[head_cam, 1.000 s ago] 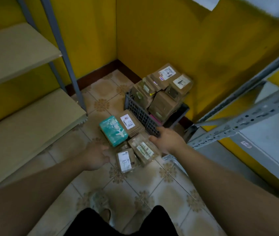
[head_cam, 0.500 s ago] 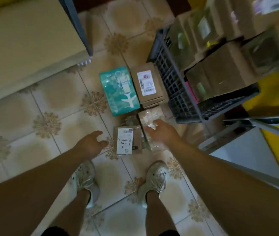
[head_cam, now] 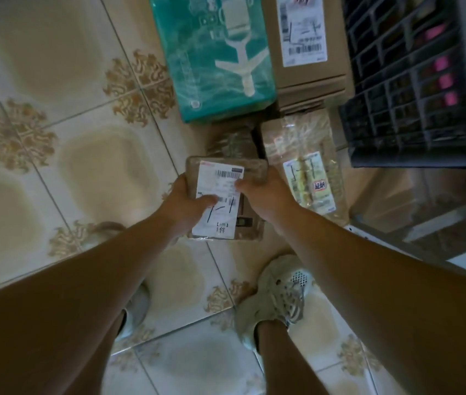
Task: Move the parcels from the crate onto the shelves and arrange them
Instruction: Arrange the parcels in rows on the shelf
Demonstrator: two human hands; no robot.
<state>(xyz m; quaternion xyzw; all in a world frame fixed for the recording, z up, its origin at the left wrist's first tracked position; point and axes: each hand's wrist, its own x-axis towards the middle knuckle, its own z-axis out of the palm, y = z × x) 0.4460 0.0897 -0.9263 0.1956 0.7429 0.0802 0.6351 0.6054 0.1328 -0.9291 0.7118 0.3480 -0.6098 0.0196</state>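
Left hand: my left hand (head_cam: 186, 205) grips the small brown parcel (head_cam: 227, 208) by its left edge. The thumb lies across the white label and the fingers curl underneath, out of sight.
Right hand: my right hand (head_cam: 264, 192) pinches the parcel's right edge, with the thumb on top near the barcode.
Why two hands: I judge the flat packet is held level so the label faces up and can be read before I choose a shelf spot.
Parcel position: it sits between both hands, directly in front of me. It appears raised off the floor (head_cam: 55, 89), though I cannot be sure it is clear of the floor.
Crate: the dark lattice crate (head_cam: 414, 89) stands at the upper right, well apart from my hands. Pink shows through its wall, but I cannot make out the contents.
Staged parcels: a teal parcel (head_cam: 217, 58) and a labelled brown box (head_cam: 306, 44) lie side by side on the floor, the box just beside the crate's wall. A tape-wrapped parcel (head_cam: 303, 169) lies by the crate's near corner, just right of my right hand. I take these as set out for sorting.
Behind the parcel: there is a small wrapped lump (head_cam: 234, 141), and I cannot tell what it is.
Feet: my right shoe (head_cam: 280, 297) is planted below the parcel.
Shelves: no shelf is clearly in view, so the carry is not yet begun.
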